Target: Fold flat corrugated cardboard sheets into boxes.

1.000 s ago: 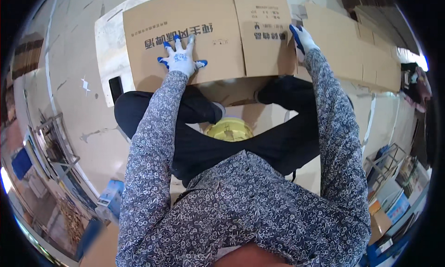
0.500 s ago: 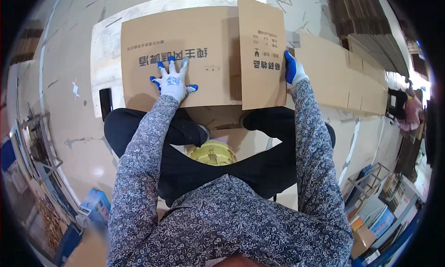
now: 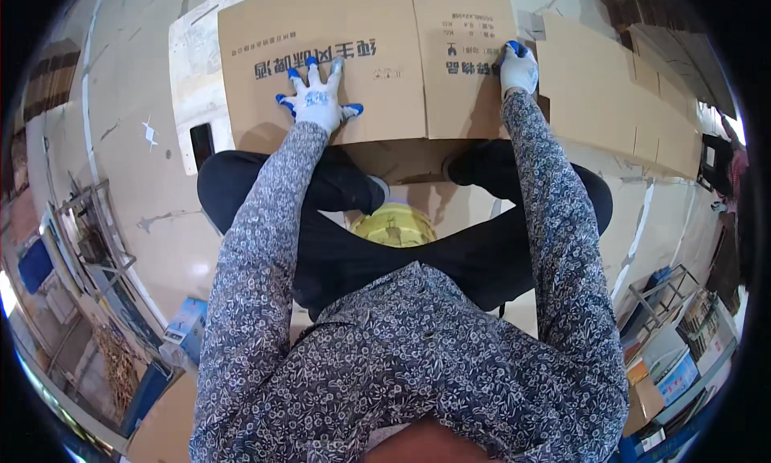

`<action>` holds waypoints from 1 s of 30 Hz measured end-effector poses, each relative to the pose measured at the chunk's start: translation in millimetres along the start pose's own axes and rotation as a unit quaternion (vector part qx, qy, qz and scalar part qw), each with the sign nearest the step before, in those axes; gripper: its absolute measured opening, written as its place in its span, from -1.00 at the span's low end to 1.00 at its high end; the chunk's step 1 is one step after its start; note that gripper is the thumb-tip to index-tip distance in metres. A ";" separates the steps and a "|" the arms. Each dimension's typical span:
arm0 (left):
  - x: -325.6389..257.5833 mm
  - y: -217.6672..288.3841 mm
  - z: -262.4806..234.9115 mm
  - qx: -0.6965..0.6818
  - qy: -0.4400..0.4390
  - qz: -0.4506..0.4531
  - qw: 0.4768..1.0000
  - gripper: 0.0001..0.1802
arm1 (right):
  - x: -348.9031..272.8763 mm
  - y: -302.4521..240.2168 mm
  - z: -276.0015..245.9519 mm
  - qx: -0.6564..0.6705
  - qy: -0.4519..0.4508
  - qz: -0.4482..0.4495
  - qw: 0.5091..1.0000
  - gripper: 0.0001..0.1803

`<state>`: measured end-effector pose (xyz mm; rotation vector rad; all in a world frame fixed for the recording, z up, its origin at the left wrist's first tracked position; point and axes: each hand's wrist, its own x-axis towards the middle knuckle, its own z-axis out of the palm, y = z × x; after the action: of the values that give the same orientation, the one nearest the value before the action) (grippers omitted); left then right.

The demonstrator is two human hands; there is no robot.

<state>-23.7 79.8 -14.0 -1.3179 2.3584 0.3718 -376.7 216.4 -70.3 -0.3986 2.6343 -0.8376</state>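
Note:
A flattened brown cardboard box (image 3: 377, 114) with dark printing lies before me, a vertical crease between its wide left panel and narrower right panel (image 3: 466, 101). I wear white gloves with blue fingertips. My left hand (image 3: 316, 101) is open, palm down on the wide panel, fingers spread. At the right edge of the narrower panel is my right hand (image 3: 519, 68), its fingers bent and closed on that edge; the fingertips are partly hidden. Under the box, a whitish board (image 3: 193, 61) shows at the left.
More flat cardboard (image 3: 610, 101) lies to the right, with a stack of cardboard (image 3: 666, 29) beyond. A black phone-like object (image 3: 201, 144) rests on the board's corner. Between my legs stands a yellow bucket (image 3: 393, 224). Metal frames (image 3: 100, 222) line the left side.
The right panel, raised and tilted before, now lies flatter, level with the wide panel. My right hand has moved up along its edge. My left hand stays spread on the cardboard; the view has shifted.

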 end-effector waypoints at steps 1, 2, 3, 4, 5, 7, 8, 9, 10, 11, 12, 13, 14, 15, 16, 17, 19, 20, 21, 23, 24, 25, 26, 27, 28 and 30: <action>-0.2 -5.4 1.6 0.002 0.004 -0.002 1.000 0.16 | -29.6 -27.7 0.6 -0.091 0.050 -0.056 0.993 -0.35; -3.9 -11.2 5.6 0.004 0.007 -0.004 1.000 0.16 | -63.8 -47.9 3.8 -0.179 0.097 -0.113 0.972 -0.23; -4.3 -6.2 5.9 0.005 0.005 0.003 1.000 0.16 | -80.6 -45.5 -4.0 -0.249 0.059 -0.178 0.950 -0.17; -1.4 -3.8 6.2 0.005 0.013 0.007 1.000 0.16 | -89.7 -45.3 -3.8 -0.313 0.019 -0.242 0.918 -0.10; 0.6 -2.1 6.8 0.004 0.022 0.010 1.000 0.16 | -95.6 -46.5 2.7 -0.312 0.020 -0.238 0.920 -0.10; 1.7 1.2 9.5 0.005 0.028 0.018 0.999 0.16 | -108.1 -45.6 14.4 -0.335 -0.044 -0.235 0.912 -0.07; 0.9 2.0 11.4 0.002 0.030 0.018 0.999 0.16 | -111.9 -45.0 17.5 -0.345 -0.076 -0.234 0.906 -0.06; 0.4 2.0 11.2 0.000 0.033 0.015 0.999 0.15 | -112.5 -46.4 19.3 -0.343 -0.076 -0.232 0.907 -0.06; 0.0 1.9 11.0 -0.002 0.037 0.012 0.999 0.15 | -112.8 -47.8 20.9 -0.344 -0.079 -0.226 0.908 -0.06; -0.3 1.5 10.9 0.000 0.037 0.013 0.999 0.15 | -112.7 -49.0 22.0 -0.346 -0.082 -0.220 0.908 -0.07; -0.8 1.0 11.0 0.004 0.032 0.013 0.999 0.15 | -112.5 -50.0 22.6 -0.348 -0.085 -0.214 0.909 -0.07; -1.7 0.4 11.2 0.008 0.027 0.012 1.000 0.15 | -112.6 -50.6 22.6 -0.347 -0.085 -0.213 0.910 -0.07; -0.9 -0.8 9.4 0.011 0.025 0.011 1.000 0.15 | -111.1 -53.2 23.2 -0.347 -0.093 -0.213 0.909 -0.07; -0.8 -1.3 7.8 0.013 0.029 0.011 0.999 0.15 | -110.2 -56.2 23.3 -0.346 -0.100 -0.213 0.908 -0.08; -1.7 -0.7 6.4 0.012 0.020 0.010 1.000 0.15 | -109.8 -59.5 23.1 -0.345 -0.107 -0.214 0.908 -0.08; -3.1 0.2 5.1 0.011 0.012 0.009 1.000 0.16 | -111.5 -60.2 21.8 -0.341 -0.104 -0.216 0.909 -0.08; -3.6 0.7 1.0 0.015 0.014 0.006 1.000 0.17 | -118.2 -58.3 17.6 -0.350 -0.112 -0.206 0.907 -0.09; -3.2 0.8 -1.1 0.013 0.011 0.005 1.000 0.17 | -118.4 -61.5 17.1 -0.353 -0.114 -0.203 0.906 -0.09; -5.3 2.1 -0.9 0.011 0.006 0.004 1.000 0.18 | -119.3 -65.1 15.6 -0.348 -0.109 -0.204 0.909 -0.09; -5.4 2.4 -4.1 0.014 0.008 0.006 1.000 0.18 | -119.2 -73.1 12.7 -0.359 -0.134 -0.189 0.904 -0.08; -5.9 3.5 -5.7 0.015 0.000 0.003 1.000 0.17 | -119.4 -74.7 10.3 -0.365 -0.147 -0.179 0.902 -0.08; -5.8 4.8 -7.9 0.016 -0.007 0.001 1.000 0.17 | -118.7 -75.5 8.3 -0.360 -0.142 -0.177 0.905 -0.08; -5.3 5.3 -8.4 0.018 -0.015 -0.001 1.000 0.16 | -118.2 -74.9 8.5 -0.362 -0.147 -0.175 0.904 -0.08; -4.7 6.5 -8.5 0.024 -0.009 0.003 1.000 0.16 | -117.5 -74.4 8.4 -0.365 -0.152 -0.171 0.902 -0.08; -4.0 8.5 -8.6 0.020 -0.008 0.013 1.000 0.13 | -116.7 -73.6 8.0 -0.367 -0.156 -0.168 0.901 -0.08; 5.0 16.0 -9.5 0.010 -0.006 0.035 0.999 0.07 | -116.6 -74.7 6.9 -0.361 -0.155 -0.162 0.905 -0.09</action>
<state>-41.9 80.3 -7.5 -1.2227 2.3977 0.3756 -257.1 196.7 -3.0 -1.0783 2.5072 0.1721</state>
